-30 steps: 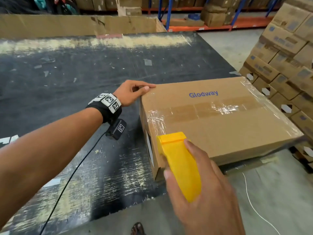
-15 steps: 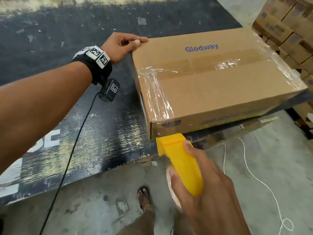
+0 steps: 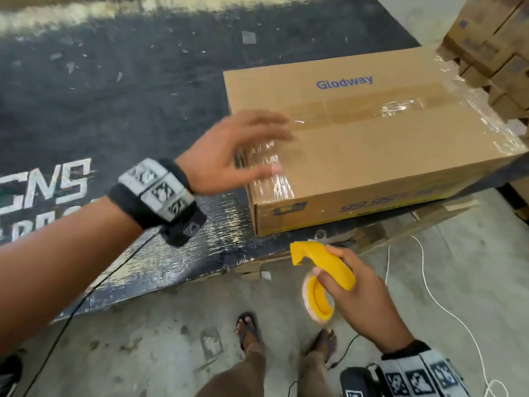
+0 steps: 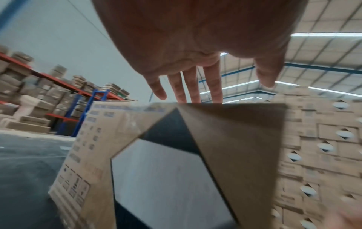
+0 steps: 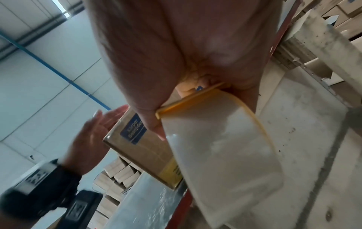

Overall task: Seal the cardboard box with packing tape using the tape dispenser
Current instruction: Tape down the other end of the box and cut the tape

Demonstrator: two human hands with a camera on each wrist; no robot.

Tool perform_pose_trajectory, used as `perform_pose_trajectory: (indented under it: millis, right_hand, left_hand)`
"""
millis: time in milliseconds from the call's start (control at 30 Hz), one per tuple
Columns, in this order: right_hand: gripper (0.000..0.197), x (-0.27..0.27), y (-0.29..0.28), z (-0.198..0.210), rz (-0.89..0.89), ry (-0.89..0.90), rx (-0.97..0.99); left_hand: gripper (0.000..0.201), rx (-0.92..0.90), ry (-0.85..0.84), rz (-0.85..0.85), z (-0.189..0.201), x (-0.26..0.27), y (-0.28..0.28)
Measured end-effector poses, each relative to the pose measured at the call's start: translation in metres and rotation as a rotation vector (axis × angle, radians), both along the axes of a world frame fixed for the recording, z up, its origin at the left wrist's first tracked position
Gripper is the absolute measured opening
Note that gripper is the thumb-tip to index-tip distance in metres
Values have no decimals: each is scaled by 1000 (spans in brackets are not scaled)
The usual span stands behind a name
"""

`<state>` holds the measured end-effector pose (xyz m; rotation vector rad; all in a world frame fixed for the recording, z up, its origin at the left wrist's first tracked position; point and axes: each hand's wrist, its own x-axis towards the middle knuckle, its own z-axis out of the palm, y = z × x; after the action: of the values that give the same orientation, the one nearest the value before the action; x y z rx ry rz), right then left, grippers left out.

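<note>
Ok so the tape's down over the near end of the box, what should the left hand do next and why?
Probably lay the open left hand flat on the tape at the near end of the cardboard box and smooth it down. The film there looks wrinkled, and the right hand holds the yellow tape dispenser clear of the box, below its front edge.

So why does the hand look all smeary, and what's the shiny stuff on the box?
Head view: the left hand is motion-blurred; light glares off the clear tape on the cardboard box. Left wrist view: the box edges are smeared. Right wrist view: the tape dispenser is close and soft.
</note>
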<state>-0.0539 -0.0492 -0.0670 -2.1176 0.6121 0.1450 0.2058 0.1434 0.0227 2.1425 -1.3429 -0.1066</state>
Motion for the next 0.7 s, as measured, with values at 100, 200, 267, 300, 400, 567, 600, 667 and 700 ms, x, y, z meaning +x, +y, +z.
perform_pose_trajectory:
  millis: [100,200,267,300,400,567,600,667,700]
  right_hand:
    - [39,2,-6,-1,-22,-48,49]
    - [40,3,-12,0,-38,-79,93]
    - [41,0,-18,1,-62,-88,114]
    - [41,-3,-23,3,-80,-91,123]
    - [49,-17,-51,4,-142,-95,121]
    - [60,-42,-128,-1,-331,-112,20]
    - [59,-44,-146,-1,-380,-127,10]
    - [53,-46,-186,-2,-464,-156,3]
    - [50,-45,-207,-2,-504,-167,1]
  left_hand:
    - [63,78,-106,-76,-17,-29,4]
    - [61,103,-149,-49,-21,-31,4]
    - [60,119,-149,-40,-17,-33,2]
    - [59,122,-141,-27,-14,-35,0]
    - [54,76,-103,15,-5,-52,-18]
    - [50,7,-44,32,3,-89,-91]
    - [50,0,-41,35,5,-96,-111]
    - [51,-25,-36,27,10,-107,-157]
    - [51,-40,-37,19,12,-111,-182]
